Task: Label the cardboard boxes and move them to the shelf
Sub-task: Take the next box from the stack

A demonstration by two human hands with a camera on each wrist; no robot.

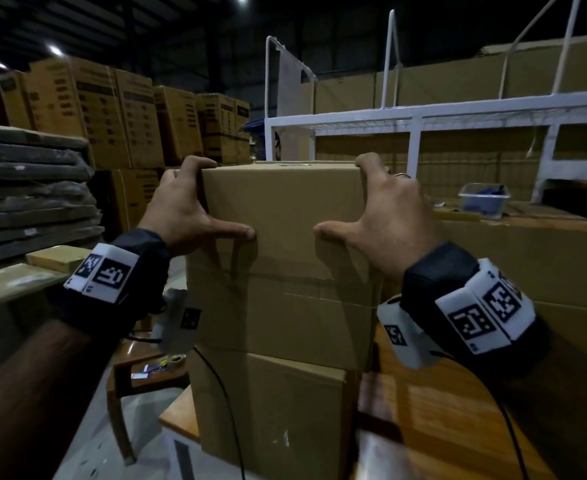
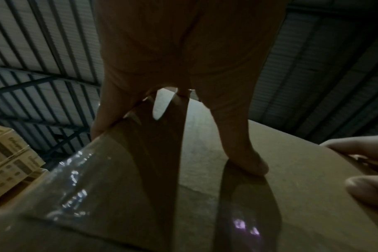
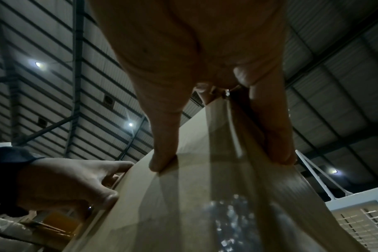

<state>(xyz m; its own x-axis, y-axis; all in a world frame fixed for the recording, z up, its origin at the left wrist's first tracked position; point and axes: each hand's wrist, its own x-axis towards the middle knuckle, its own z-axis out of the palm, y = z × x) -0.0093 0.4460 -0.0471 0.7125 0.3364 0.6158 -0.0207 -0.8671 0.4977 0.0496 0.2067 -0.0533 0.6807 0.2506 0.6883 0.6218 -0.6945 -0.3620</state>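
Hands clasp the top one of three stacked boxes. That plain brown cardboard box (image 1: 281,209) sits uppermost on the pile, directly above a second brown box (image 1: 278,317) whose seam carries clear glossy tape, and a third brown box (image 1: 268,410) sits at the bottom. The pile stands on an orange wooden table (image 1: 423,403).

The left hand (image 1: 181,206) wraps the upper left corner of the top box: its fingers curl over the top edge and down the far side, while the thumb lies flat across the near face. The right hand (image 1: 389,216) mirrors it at the upper right corner, fingers hooked over the top edge, thumb pressed flat on the near face and pointing toward the other thumb. Both hold the box firmly between thumb and fingers. A ring shows on one right finger.

From the left wrist view, the left hand (image 2: 183,68) straddles the box edge, with the thumb tip on the cardboard and the right hand's fingertips (image 2: 365,191) at the frame's right side. The right wrist view shows the same grasp from the other side, with the left hand (image 3: 76,184) on the far edge.

Behind the pile stands a white metal shelf (image 1: 413,116) with a wire deck. A clear plastic tub (image 1: 482,199) with blue contents rests on flat cardboard to the right. Tall stacks of printed brown cartons (image 1: 119,116) fill the left background.
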